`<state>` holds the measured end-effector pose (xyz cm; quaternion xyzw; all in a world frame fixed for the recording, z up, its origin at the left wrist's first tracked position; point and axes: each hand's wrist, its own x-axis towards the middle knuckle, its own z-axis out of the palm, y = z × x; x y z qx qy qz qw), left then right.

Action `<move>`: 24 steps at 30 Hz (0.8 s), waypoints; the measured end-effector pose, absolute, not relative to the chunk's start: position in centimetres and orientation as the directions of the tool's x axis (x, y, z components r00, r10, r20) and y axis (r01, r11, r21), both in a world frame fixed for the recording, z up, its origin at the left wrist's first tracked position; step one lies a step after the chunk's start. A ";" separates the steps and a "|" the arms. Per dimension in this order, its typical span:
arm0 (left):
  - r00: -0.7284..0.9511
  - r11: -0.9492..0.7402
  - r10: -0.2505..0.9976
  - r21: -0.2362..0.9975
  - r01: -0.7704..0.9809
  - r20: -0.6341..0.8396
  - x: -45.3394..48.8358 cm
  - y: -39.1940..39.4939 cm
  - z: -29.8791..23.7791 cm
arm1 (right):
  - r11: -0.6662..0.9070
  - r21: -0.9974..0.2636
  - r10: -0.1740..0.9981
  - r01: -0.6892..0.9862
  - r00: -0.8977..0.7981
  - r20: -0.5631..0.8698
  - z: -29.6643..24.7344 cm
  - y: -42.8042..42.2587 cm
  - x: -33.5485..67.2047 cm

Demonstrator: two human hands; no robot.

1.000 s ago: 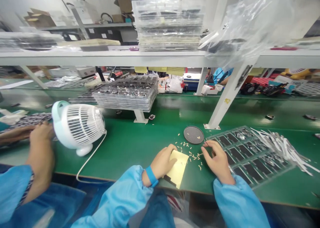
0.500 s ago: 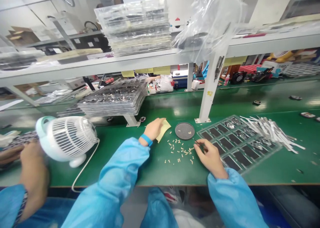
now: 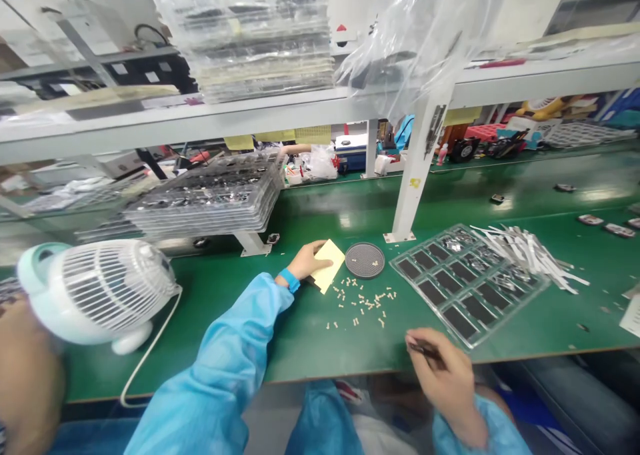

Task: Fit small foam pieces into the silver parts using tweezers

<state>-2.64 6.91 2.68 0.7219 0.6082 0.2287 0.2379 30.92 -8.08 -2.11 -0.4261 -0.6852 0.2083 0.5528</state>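
Observation:
My left hand is closed on a small stack of yellow paper slips, held tilted just above the green table. Right of the slips lies a round grey mesh-patterned dish with a few tiny pale pieces in it. Many more small pale pieces are scattered on the table in front of the dish. Near the table's front edge, my right hand grips dark tweezers, whose tips are partly hidden by the fingers. A clear plastic tray with dark rectangular parts lies beyond that hand.
White strips lie piled over the tray's far right. A white fan with a cord stands left, beside another person's blurred arm. Stacked trays sit behind. A white shelf post rises from the table behind the dish.
My right hand has pulled back from the pale pieces toward the table's front edge, tweezers still in it. In my left hand, the yellow slips now face up more. The camera view has shifted slightly.

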 end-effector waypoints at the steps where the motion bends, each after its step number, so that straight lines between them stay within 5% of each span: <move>1: 0.159 -0.129 0.987 0.637 0.760 0.009 -2.6 6.8 2.6 | 0.540 -0.759 0.816 0.365 -0.007 0.578 -2.4 -9.0 31.3; 6: 0.119 -0.075 0.992 0.589 0.805 -0.035 -3.5 6.8 4.0 | 0.413 -0.835 0.891 0.364 0.026 0.452 -5.9 -12.5 32.9; 11: 0.072 -0.085 0.996 0.386 0.919 0.048 -4.6 8.2 6.1 | 0.286 -0.876 0.947 0.390 0.024 0.320 -10.3 -14.5 33.6; 17: 0.115 -0.123 0.992 0.248 0.961 0.047 -3.8 7.6 4.9 | 0.324 -0.870 0.944 0.372 -0.063 0.325 -11.1 -15.1 32.9; 24: 0.049 -0.073 0.993 0.239 0.968 0.106 -6.2 6.7 4.9 | 0.328 -0.876 0.944 0.354 -0.090 0.317 -9.9 -14.6 32.0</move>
